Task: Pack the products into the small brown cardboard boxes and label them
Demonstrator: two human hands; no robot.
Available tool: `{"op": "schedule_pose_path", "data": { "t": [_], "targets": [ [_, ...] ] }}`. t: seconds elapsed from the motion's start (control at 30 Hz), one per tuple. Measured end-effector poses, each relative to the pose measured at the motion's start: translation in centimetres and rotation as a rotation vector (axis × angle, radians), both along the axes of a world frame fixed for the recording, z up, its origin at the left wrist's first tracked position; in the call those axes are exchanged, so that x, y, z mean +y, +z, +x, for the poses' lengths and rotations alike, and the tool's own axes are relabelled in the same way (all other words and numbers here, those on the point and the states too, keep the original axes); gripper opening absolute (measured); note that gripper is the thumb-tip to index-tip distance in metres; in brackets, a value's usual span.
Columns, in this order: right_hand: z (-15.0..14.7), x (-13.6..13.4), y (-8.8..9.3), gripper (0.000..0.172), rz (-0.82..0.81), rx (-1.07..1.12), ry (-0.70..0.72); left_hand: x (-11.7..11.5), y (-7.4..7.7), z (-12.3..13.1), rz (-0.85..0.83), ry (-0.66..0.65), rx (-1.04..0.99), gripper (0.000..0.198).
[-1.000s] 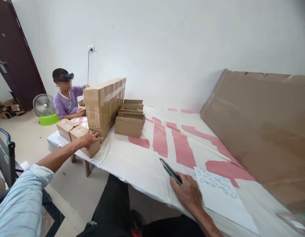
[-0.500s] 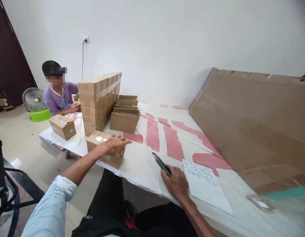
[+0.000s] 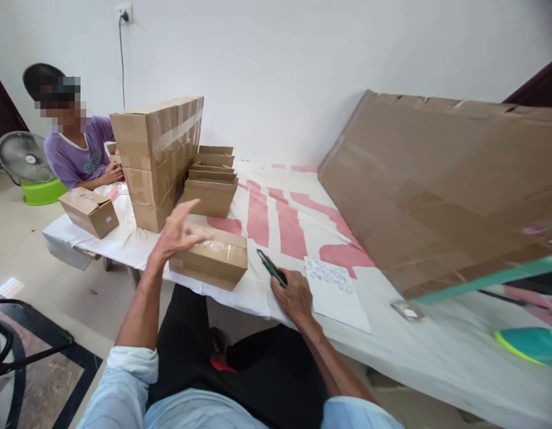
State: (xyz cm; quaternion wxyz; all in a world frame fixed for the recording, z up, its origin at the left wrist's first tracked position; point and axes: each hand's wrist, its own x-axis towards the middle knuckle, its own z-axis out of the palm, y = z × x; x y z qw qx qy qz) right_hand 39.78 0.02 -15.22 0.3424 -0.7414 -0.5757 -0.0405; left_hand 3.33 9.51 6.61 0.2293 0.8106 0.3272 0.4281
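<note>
A taped cardboard box lies near the table's front edge. My left hand is at its left end, thumb and fingers spread, holding nothing; whether it touches the box I cannot tell. In my right hand is a green and black utility knife, its tip pointing away from me and to the left. That hand rests on the cloth close to the front edge. Beside it lies a white sheet with small ring-like drawings.
Stacked taped boxes stand behind the left hand, with open cartons beside them. Another box sits at the left end near a person in purple. A large cardboard panel leans at right. A tape roll lies before it.
My left hand has let go of the box top and opened at its left end. The box now sits further right. My right hand still holds the utility knife. The view has shifted.
</note>
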Motion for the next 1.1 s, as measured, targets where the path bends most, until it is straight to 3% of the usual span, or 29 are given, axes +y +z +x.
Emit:
{"op": "schedule_pose_path", "data": {
  "t": [0.03, 0.1, 0.17, 0.23, 0.37, 0.47, 0.57, 0.73, 0.9, 1.1],
  "targets": [
    [0.0, 0.0, 0.0, 0.044, -0.002, -0.002, 0.004, 0.6, -0.4, -1.7, -0.069, 0.05, -0.061, 0.09],
    [-0.2, 0.1, 0.2, 0.043, -0.002, -0.002, 0.008, 1.5, -1.9, -4.3, -0.269, 0.02, -0.142, 0.101],
    [-0.3, 0.1, 0.4, 0.04, 0.002, 0.006, 0.007, 1.9, -3.9, -5.4, -0.448, -0.056, -0.176, 0.119],
    [-0.4, 0.0, 0.6, 0.038, 0.008, 0.018, 0.004, 1.8, -5.8, -5.5, -0.514, -0.095, -0.209, 0.127],
    [-0.4, -0.2, 0.8, 0.039, 0.007, 0.026, 0.012, 0.9, -7.8, -4.4, -0.482, -0.086, -0.278, 0.117],
    [-0.2, -0.4, 0.6, 0.043, -0.003, 0.016, 0.017, -0.2, -8.4, -3.6, -0.438, -0.084, -0.289, 0.125],
    [0.0, -0.6, 0.4, 0.043, 0.0, 0.007, 0.015, -1.8, -9.2, -2.4, -0.355, -0.004, -0.247, 0.135],
    [0.3, -1.1, 0.3, 0.035, -0.015, -0.017, 0.01, -5.4, -10.1, 0.1, -0.313, 0.099, -0.166, 0.134],
    [1.0, -1.6, -0.1, 0.027, -0.053, -0.072, 0.053, -6.7, -10.8, 0.1, -0.367, -0.025, -0.133, 0.134],
    [1.8, -1.6, -1.3, 0.03, -0.018, -0.14, 0.03, -6.1, -13.3, -1.1, -0.453, -0.169, -0.221, 0.134]
  ]
}}
